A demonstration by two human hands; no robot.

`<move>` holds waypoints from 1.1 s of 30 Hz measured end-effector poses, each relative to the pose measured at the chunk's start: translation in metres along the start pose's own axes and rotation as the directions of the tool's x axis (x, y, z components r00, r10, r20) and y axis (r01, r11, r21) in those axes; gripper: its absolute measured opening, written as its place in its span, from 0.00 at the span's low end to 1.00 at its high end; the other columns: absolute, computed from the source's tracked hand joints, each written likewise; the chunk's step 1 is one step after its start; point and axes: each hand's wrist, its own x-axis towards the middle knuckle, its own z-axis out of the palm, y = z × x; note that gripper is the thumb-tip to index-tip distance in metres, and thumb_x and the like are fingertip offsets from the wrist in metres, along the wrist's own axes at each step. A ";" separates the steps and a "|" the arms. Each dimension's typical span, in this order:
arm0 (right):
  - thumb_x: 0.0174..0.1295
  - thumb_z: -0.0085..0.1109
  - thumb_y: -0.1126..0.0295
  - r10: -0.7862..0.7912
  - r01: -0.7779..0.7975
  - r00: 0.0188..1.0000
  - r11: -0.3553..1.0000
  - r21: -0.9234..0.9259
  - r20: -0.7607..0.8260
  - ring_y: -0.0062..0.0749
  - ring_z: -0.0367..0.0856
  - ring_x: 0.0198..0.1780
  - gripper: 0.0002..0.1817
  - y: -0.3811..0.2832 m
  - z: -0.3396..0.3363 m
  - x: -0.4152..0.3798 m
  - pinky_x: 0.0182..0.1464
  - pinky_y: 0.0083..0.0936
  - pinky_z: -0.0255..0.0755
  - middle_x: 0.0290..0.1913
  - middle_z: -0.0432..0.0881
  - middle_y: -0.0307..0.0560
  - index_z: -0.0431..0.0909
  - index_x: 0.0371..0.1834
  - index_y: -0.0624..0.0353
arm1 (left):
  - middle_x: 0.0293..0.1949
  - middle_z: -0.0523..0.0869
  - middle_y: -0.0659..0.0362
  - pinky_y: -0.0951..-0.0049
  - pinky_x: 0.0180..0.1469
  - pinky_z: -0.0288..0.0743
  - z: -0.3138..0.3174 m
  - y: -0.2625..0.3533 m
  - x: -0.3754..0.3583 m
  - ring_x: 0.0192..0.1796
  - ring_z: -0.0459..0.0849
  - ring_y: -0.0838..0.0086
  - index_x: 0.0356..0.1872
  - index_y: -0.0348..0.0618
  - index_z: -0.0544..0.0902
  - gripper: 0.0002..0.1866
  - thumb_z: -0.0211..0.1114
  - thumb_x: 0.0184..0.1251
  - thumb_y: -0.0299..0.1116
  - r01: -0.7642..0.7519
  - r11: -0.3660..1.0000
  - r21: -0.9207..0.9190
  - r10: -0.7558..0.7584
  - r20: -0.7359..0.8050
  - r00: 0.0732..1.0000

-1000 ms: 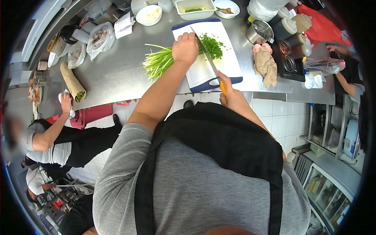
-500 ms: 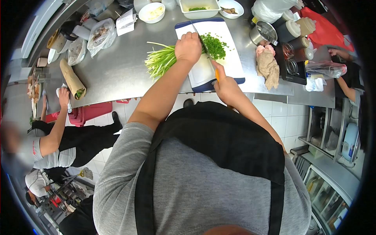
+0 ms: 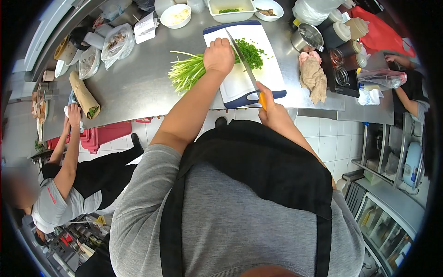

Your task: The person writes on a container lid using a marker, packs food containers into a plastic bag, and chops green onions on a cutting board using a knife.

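My left hand is closed over the bunch of long green stalks, near their cut end on the white cutting board with dark blue ends. In my right hand is the orange handle of a long knife. Its blade slants up and left across the board, beside my left fingertips. Finely chopped greens lie in a pile just right of the blade. The loose ends of the stalks spread leftward over the steel table.
Bowls and a white tub stand behind the board. A beige cloth, metal pot and bottles are at the right. Left are bagged food, a brown paper roll and a co-worker's hands.
My right hand and the knife handle have moved slightly right and down, and more of the blade shows. The co-worker at the left has shifted, with both hands now together at the table edge.
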 end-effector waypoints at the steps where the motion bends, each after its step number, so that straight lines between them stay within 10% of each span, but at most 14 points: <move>1: 0.55 0.49 0.76 -0.008 0.008 1.000 1.000 0.002 0.010 0.64 0.78 0.29 0.41 0.001 0.001 -0.001 0.35 0.52 0.69 0.23 0.78 0.66 0.44 0.72 0.44 | 0.37 0.81 0.53 0.59 0.43 0.75 0.000 0.000 0.000 0.43 0.81 0.59 0.36 0.42 0.77 0.08 0.57 0.63 0.35 -0.002 1.000 -0.004 0.002 -0.011 1.000; 33: 0.56 0.50 0.76 0.031 -0.031 0.999 0.999 -0.015 0.016 0.66 0.79 0.32 0.40 -0.011 -0.005 -0.001 0.39 0.53 0.70 0.27 0.79 0.68 0.44 0.72 0.46 | 0.40 0.80 0.51 0.60 0.47 0.75 0.006 -0.004 0.000 0.46 0.79 0.58 0.36 0.39 0.76 0.09 0.59 0.58 0.33 0.008 0.999 -0.048 -0.008 0.012 1.000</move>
